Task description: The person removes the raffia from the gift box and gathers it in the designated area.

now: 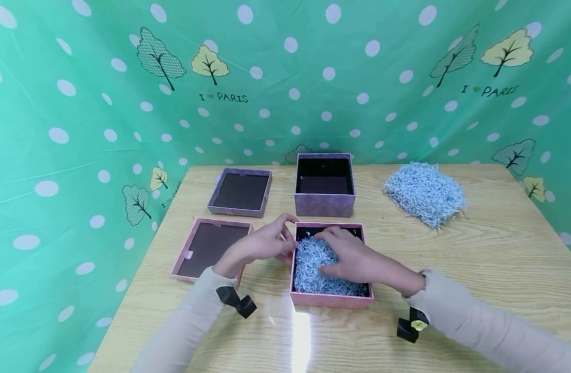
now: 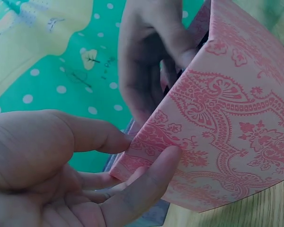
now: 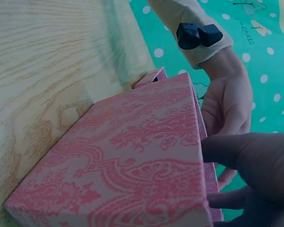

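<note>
The pink patterned box (image 1: 332, 300) stands on the table with blue shredded paper (image 1: 313, 264) spread inside it. My left hand (image 1: 266, 241) holds the box near its far left corner; in the left wrist view its fingers (image 2: 154, 182) bear on the patterned outer side and reach the rim. Over the right wall reaches my right hand (image 1: 355, 256), its spread fingers resting on the shredded paper. In the right wrist view the box side (image 3: 128, 156) hides the fingertips of the right hand (image 3: 255, 175).
Left of the box lies a pink lid (image 1: 210, 248), dark side up. Behind are a purple lid (image 1: 240, 190) and a purple box (image 1: 324, 204) with a dark inside. A heap of blue shredded paper (image 1: 425, 191) sits at the back right of the wooden table (image 1: 476, 259).
</note>
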`<state>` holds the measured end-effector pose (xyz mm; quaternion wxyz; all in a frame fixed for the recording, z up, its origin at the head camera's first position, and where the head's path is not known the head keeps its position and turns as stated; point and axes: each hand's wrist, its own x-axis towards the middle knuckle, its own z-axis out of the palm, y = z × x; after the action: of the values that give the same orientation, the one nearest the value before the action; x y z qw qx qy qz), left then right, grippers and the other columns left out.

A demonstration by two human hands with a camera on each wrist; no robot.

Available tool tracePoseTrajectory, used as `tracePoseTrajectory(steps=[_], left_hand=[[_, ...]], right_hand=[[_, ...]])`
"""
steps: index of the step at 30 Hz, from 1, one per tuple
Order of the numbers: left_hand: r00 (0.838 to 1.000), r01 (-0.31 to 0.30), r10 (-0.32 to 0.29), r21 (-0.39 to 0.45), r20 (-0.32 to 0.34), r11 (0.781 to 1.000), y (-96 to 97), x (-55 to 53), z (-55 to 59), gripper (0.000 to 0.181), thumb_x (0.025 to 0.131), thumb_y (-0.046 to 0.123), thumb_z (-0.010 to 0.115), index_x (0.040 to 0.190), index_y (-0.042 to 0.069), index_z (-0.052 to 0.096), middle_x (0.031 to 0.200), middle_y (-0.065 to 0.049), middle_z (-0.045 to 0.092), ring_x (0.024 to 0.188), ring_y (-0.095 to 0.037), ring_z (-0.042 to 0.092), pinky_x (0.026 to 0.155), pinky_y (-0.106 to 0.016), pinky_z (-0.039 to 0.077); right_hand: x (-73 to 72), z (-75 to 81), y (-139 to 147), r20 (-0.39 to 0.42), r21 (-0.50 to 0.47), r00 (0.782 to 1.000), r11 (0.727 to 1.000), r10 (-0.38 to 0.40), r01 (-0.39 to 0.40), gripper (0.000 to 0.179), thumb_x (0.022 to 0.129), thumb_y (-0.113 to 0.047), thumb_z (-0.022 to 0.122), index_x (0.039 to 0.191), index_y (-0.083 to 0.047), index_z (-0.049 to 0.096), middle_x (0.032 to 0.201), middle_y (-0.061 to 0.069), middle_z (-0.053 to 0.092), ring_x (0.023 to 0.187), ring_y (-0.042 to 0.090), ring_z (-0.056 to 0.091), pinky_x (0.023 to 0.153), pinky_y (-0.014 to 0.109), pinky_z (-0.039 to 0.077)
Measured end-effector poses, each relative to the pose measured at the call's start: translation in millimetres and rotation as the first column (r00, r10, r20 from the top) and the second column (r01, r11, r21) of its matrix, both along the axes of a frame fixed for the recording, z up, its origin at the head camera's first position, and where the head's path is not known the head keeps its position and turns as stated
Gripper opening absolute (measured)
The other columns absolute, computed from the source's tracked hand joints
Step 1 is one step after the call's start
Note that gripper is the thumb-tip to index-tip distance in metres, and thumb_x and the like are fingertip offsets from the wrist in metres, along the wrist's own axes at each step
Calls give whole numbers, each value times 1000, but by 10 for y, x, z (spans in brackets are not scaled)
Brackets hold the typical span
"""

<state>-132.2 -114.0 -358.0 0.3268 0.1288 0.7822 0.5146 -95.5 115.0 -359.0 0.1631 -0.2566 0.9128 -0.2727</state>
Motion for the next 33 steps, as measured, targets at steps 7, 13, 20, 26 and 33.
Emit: tracePoseTrajectory(steps=[7,13,20,26,33], left_hand=[[998,2,-5,53,60,999,-15,-39,-53,49,95,-1,48,137,11,27,100,-18,49,75,-26,66,77,-49,58],[995,6,-18,123,97,992,-46,-76,-122,49,94,-1,48,136,11,26,97,-15,48,76,-23,64,79,-50,57],[992,14,-35,164,123,986,-100,-101,-186,48,93,0,49,135,13,27,97,-13,50,80,-24,64,80,-49,57],[990,18,-40,162,136,987,-101,-107,-180,48,93,1,49,134,13,26,98,-14,50,81,-24,65,80,-49,57],[989,35,-59,168,136,985,-102,-110,-173,48,93,0,48,134,12,25,97,-14,50,81,-24,64,79,-47,58]], right_hand=[[-7,-3,-70,65,215,997,975,31,-45,88,78,-40,77,149,-14,32,149,18,30,136,40,31,104,63,34],[-33,-19,-107,178,251,982,962,64,-108,95,77,-39,79,152,-19,24,152,17,24,137,41,29,101,57,41],[-36,-86,-161,209,257,973,955,96,-149,90,80,-29,78,152,-26,23,156,19,16,140,45,22,102,60,40],[-56,-150,-194,146,271,984,953,98,-135,74,83,-23,75,146,-25,36,152,16,26,136,39,33,99,55,44],[-57,-117,-210,61,279,992,952,110,-123,62,82,-22,74,138,-25,47,142,13,41,121,31,49,88,52,51]])
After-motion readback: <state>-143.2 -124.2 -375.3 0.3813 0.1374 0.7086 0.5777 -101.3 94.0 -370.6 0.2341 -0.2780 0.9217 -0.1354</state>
